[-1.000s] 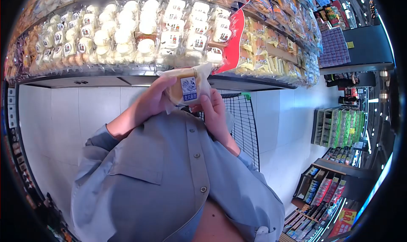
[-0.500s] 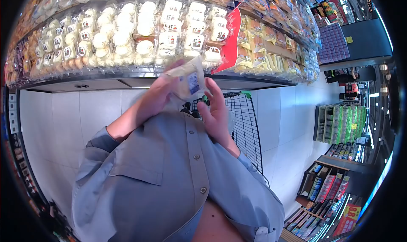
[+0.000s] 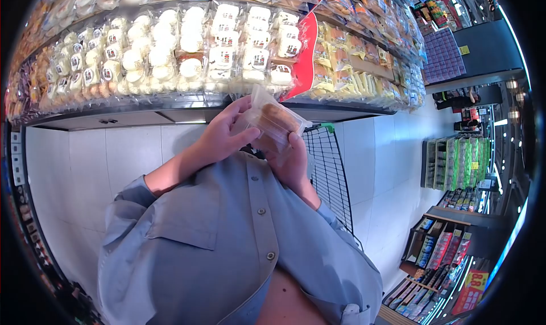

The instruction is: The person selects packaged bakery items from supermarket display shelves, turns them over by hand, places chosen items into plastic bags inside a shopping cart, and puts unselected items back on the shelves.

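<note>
Both hands hold a clear plastic pack of brown-topped pastry in front of my chest. My left hand is closed on its left edge, with the thumb across the near side. At the lower right corner, my right hand pinches it, the thumb on top and the fingers partly hidden beneath. Just beyond the pack stands a shelf of white round pastries in clear bags, many with dark printed characters.
A red wavy divider separates the white pastries from yellow-bagged breads. A black wire shopping cart with green trim stands at my right on pale floor tiles. Green-sided stacked goods and more shelving lie farther right.
The pack has been turned over: its blue label faced me before, and a brown side shows now. My right hand has moved from open beside it to gripping its corner.
</note>
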`<state>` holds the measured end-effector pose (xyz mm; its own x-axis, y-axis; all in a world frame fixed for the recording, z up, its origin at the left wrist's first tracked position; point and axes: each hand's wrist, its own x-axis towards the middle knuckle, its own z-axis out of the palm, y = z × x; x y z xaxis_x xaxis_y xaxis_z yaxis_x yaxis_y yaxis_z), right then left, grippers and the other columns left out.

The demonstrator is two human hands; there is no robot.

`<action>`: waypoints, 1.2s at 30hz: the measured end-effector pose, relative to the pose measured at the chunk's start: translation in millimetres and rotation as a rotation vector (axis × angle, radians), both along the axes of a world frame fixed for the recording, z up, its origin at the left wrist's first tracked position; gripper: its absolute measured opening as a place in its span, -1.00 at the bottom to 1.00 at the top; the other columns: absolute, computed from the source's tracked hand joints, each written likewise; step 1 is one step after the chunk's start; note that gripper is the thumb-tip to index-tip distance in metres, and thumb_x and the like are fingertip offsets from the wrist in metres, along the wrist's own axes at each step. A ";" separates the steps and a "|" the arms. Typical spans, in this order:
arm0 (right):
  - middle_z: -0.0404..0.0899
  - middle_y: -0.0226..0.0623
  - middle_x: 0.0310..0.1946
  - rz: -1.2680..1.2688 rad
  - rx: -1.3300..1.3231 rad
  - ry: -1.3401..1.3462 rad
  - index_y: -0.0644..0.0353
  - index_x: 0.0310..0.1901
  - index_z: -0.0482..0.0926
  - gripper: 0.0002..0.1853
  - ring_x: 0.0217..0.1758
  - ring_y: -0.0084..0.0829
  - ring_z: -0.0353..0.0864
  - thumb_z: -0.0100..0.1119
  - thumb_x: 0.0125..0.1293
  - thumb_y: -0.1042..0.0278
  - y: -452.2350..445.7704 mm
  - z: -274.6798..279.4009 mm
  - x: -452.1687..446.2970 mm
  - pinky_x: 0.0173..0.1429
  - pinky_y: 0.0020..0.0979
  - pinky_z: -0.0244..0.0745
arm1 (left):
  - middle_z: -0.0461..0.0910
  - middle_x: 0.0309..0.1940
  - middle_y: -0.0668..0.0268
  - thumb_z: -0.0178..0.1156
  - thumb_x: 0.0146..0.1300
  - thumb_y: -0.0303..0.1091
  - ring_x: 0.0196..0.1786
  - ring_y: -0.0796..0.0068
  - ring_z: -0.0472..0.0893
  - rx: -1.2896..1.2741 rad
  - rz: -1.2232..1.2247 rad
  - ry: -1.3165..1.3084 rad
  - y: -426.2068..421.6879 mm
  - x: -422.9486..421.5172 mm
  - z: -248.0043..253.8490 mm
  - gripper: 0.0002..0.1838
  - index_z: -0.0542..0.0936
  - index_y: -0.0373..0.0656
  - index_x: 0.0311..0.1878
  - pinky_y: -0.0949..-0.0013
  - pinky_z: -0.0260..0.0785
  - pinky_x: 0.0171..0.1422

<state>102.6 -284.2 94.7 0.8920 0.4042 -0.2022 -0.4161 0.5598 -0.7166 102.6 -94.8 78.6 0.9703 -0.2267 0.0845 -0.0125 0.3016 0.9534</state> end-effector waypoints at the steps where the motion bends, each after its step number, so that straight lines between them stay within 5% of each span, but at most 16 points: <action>1: 0.43 -0.12 0.27 -0.002 0.001 0.001 0.25 0.40 0.22 -0.26 0.31 -0.22 0.47 0.02 0.36 -0.13 -0.8 -4.5 0.5 0.31 -0.15 0.41 | 0.38 0.31 0.09 0.29 0.33 -0.30 0.34 0.42 0.39 0.001 -0.002 0.001 -0.2 -1.4 0.9 -0.21 0.11 -0.33 0.49 0.33 0.29 0.39; 4: 0.50 -0.14 0.19 -0.042 -0.052 -0.023 0.26 0.37 0.25 -0.26 0.20 -0.25 0.54 -0.06 0.44 -0.24 0.0 -12.1 5.3 0.18 -0.19 0.50 | 0.39 0.29 0.12 0.28 0.34 -0.32 0.36 0.41 0.38 0.054 -0.025 0.023 -0.3 -4.5 1.5 -0.22 0.11 -0.33 0.48 0.35 0.29 0.39; 7: 0.48 -0.19 0.20 0.074 -0.111 -0.154 0.22 0.37 0.23 -0.41 0.17 -0.36 0.55 -0.17 0.56 -0.09 5.8 -1.0 11.9 -0.03 -0.40 0.54 | 0.41 0.27 0.13 0.26 0.36 -0.33 0.33 0.40 0.42 -0.062 0.024 -0.043 1.9 -1.9 -2.9 -0.24 0.09 -0.31 0.49 0.30 0.33 0.37; 9: 0.59 -0.22 -0.01 0.039 -0.350 -0.226 0.29 0.29 0.32 -0.36 -0.13 -0.46 0.62 -0.30 0.57 -0.18 11.0 12.9 15.8 -0.16 -0.45 0.53 | 0.44 0.25 0.15 0.22 0.39 -0.31 0.25 0.39 0.50 -0.097 -0.064 0.210 12.2 -1.2 4.9 -0.28 0.10 -0.28 0.48 0.25 0.42 0.30; 15: 0.60 -0.36 -0.18 -0.055 -0.502 -0.440 0.31 0.14 0.46 -0.47 -0.29 -0.62 0.52 -0.27 0.61 -0.05 16.0 0.9 29.9 -0.32 -0.61 0.36 | 0.48 0.23 0.19 0.25 0.36 -0.12 0.18 0.34 0.57 -0.430 0.017 0.235 10.4 -2.8 15.2 -0.22 0.12 -0.26 0.47 0.23 0.48 0.20; 18: 0.61 -0.33 -0.10 -0.009 -0.489 -0.332 0.29 0.04 0.53 -0.65 -0.22 -0.61 0.57 -0.13 0.60 0.18 14.6 1.4 28.4 -0.18 -0.55 0.52 | 0.51 0.20 0.21 0.31 0.29 -0.08 0.19 0.38 0.56 -0.410 0.048 0.256 24.4 1.5 5.5 -0.22 0.21 -0.27 0.42 0.26 0.47 0.22; 23: 0.62 -0.34 -0.09 0.232 -0.508 -0.260 0.27 0.06 0.54 -0.73 -0.18 -0.60 0.60 -0.03 0.55 0.28 11.7 -10.4 24.2 -0.11 -0.53 0.54 | 0.52 0.19 0.24 0.38 0.21 -0.05 0.22 0.43 0.54 -0.375 0.200 0.216 44.9 3.6 7.3 -0.22 0.31 -0.26 0.37 0.33 0.42 0.26; 28: 0.59 -0.33 -0.01 0.325 -0.405 -0.303 0.27 0.22 0.42 -0.62 -0.09 -0.60 0.60 0.05 0.50 0.24 24.8 -0.9 22.8 -0.05 -0.50 0.55 | 0.52 0.20 0.24 0.38 0.20 -0.05 0.22 0.45 0.53 -0.398 0.252 0.216 54.4 9.7 9.0 -0.21 0.32 -0.24 0.38 0.37 0.41 0.25; 31: 0.49 -0.19 0.18 0.341 -0.233 -0.357 0.29 0.40 0.21 -0.45 0.12 -0.43 0.56 0.00 0.51 0.18 22.8 -6.4 26.4 0.11 -0.37 0.54 | 0.55 0.15 0.25 0.38 0.22 -0.09 0.14 0.47 0.56 -0.250 0.251 0.197 56.6 17.5 11.4 -0.23 0.32 -0.26 0.39 0.38 0.43 0.21; 34: 0.40 -0.17 0.28 0.314 -0.174 -0.179 0.30 0.42 0.17 -0.36 0.28 -0.34 0.48 0.05 0.48 0.08 24.8 -3.6 25.2 0.28 -0.25 0.46 | 0.59 0.10 0.25 0.34 0.28 -0.14 0.09 0.50 0.58 -0.051 0.046 0.238 54.4 19.9 25.8 -0.28 0.32 -0.28 0.39 0.40 0.43 0.18; 36: 0.46 -0.26 0.21 0.251 -0.197 0.046 0.24 0.39 0.22 -0.49 0.23 -0.41 0.50 -0.03 0.52 0.22 25.9 2.1 23.9 0.22 -0.33 0.49 | 0.61 0.05 0.24 0.28 0.34 -0.19 0.06 0.54 0.58 -0.015 0.023 0.247 48.2 22.3 31.7 -0.34 0.33 -0.31 0.39 0.42 0.42 0.18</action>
<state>126.5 -258.2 96.9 0.7575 0.5594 -0.3365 -0.5584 0.2880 -0.7780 124.9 -46.5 110.3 0.9668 -0.2049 -0.1526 0.2132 0.3181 0.9238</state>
